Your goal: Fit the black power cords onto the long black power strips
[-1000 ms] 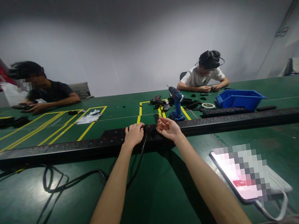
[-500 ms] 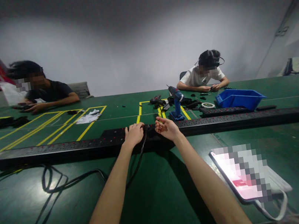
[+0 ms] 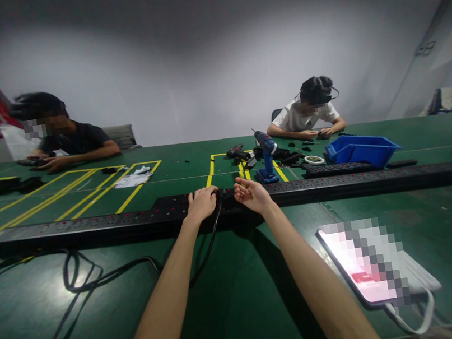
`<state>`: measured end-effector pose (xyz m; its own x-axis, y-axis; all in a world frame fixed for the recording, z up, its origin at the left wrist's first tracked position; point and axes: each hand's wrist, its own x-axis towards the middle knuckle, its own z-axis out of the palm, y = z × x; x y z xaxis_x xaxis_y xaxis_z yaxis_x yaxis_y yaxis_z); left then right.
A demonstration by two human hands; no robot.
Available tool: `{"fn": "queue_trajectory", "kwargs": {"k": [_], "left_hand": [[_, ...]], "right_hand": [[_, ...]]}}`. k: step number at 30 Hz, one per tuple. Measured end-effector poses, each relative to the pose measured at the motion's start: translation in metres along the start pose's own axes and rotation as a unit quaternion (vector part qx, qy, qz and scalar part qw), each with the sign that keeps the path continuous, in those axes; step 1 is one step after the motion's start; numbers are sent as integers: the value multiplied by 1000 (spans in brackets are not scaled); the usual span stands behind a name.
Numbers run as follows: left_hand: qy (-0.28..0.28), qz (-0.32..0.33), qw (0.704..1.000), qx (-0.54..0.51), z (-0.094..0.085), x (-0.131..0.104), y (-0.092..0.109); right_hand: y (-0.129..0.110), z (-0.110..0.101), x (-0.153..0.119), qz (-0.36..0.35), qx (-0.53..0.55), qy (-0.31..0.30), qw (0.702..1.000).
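A long black power strip (image 3: pixel 90 226) with rows of sockets and small red marks lies across the table in front of me. My left hand (image 3: pixel 203 203) rests on its middle part, palm down, with the fingers bent over the top. Beside those fingertips a black plug end (image 3: pixel 222 194) meets the strip, and its black cable (image 3: pixel 213 231) hangs toward me. Just right of the plug, my right hand (image 3: pixel 252 194) is turned palm up, its fingers curled in and the thumb close to them. Whatever the right fingertips pinch is too small to name.
A blue cordless drill (image 3: pixel 267 157) stands behind the strip, near a blue bin (image 3: pixel 361 150) and a tape roll (image 3: pixel 314 159). Looped cable (image 3: pixel 110 277) lies at left, a phone (image 3: pixel 360 268) at right. Two people (image 3: pixel 72 138) sit across the table.
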<state>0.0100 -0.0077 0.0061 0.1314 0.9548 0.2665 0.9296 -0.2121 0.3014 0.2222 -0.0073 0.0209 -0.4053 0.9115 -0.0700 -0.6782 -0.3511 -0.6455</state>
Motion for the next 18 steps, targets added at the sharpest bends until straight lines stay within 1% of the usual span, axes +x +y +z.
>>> {"fn": "queue_trajectory", "kwargs": {"k": [4, 11, 18], "left_hand": [[0, 1, 1000, -2, 0, 0, 0], [0, 1, 1000, -4, 0, 0, 1], [2, -6, 1000, 13, -1, -1, 2]], "right_hand": [[0, 0, -1, 2, -9, 5, 1000], [-1, 2, -2, 9, 7, 6, 1000], [-2, 1, -4, 5, 6, -12, 1000]]}}
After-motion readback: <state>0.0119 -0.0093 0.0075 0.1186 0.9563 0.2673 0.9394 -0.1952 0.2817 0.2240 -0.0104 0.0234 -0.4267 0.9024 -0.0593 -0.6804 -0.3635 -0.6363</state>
